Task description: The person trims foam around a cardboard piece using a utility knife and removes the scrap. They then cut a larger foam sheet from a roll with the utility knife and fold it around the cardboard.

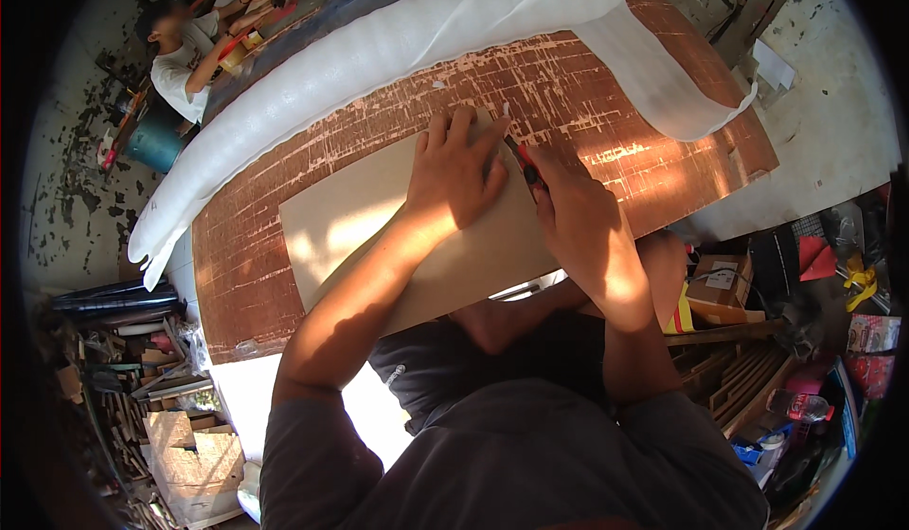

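Observation:
A tan sheet of cardboard (369, 236) lies on the scratched brown tabletop (246, 236), its near edge reaching past the table's front. My left hand (454, 172) rests flat on the sheet near its far right corner, fingers stretched out and apart. In my right hand (585, 222) is a red and black utility knife (527, 168), gripped with the fingers wrapped round it. The knife's front end is at the sheet's right edge, close to my left fingertips. How far the blade sticks out is hard to make out.
A long roll of white foam wrap (379, 61) stretches across the table's far side, its loose end hanging over at the right. Beyond it at the far left, another person (185, 61) works with their hands. Wood scraps (194, 464) lie lower left; a cardboard box (720, 284) and clutter lie right.

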Demonstrator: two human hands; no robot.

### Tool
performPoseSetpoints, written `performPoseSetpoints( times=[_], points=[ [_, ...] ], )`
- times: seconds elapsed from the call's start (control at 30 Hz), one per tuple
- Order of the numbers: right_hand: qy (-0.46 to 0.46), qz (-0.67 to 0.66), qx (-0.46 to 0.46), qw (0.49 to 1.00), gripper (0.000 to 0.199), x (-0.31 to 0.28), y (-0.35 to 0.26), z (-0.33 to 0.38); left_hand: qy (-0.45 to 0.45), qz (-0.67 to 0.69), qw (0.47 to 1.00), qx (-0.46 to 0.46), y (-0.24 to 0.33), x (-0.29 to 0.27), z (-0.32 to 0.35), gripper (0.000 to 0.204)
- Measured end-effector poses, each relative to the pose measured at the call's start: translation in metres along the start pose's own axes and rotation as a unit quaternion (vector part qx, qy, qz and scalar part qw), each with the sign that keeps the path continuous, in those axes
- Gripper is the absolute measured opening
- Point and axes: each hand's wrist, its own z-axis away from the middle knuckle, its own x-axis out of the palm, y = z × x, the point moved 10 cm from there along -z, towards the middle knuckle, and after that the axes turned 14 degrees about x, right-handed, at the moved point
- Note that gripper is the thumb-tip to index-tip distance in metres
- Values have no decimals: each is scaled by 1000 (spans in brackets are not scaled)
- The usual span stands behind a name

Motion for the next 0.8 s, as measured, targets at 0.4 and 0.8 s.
performPoseSetpoints(
  times=[0.4, 0.8],
  points=[
    [21, 1, -26, 999, 44, -2, -6, 4, 4, -3, 1000, 3, 1, 0, 0, 56],
    [6, 31, -5, 999, 47, 1, -7, 5, -27, 32, 999, -18, -2, 3, 0, 56]
  ],
)
